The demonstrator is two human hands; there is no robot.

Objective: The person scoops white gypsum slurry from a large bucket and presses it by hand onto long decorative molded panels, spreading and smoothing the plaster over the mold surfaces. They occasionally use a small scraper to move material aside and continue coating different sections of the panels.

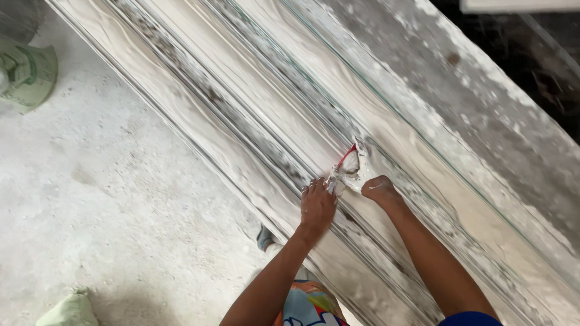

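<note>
The person is leaning over a long white plaster moulding with ridges and grooves (266, 115) that is lying slanted on a long surface (483, 121). The left hand (316, 205) is pressing flat on the moulding, fingers close together, holding nothing; it looks like it is steadying the work. The right hand (379, 188) is curled shut around a small plaster-smeared scraping tool with a red edge (350, 166). The tool is sitting just above both hands, touching a groove of the moulding. Wet white plaster is sticking to it, so its shape is hard to tell. The tool is probably being held tilted so its edge fits the groove.

Well off to the left of the left hand, a pale green sack (27, 72) is lying on the dusty grey concrete floor (121, 193). Another pale green sack (69, 311) is sitting far below it, near the corner. Below the hands, the person's colourful shorts (308, 305) and a foot (264, 237) are showing. Nothing is blocking the groove ahead of the tool.
</note>
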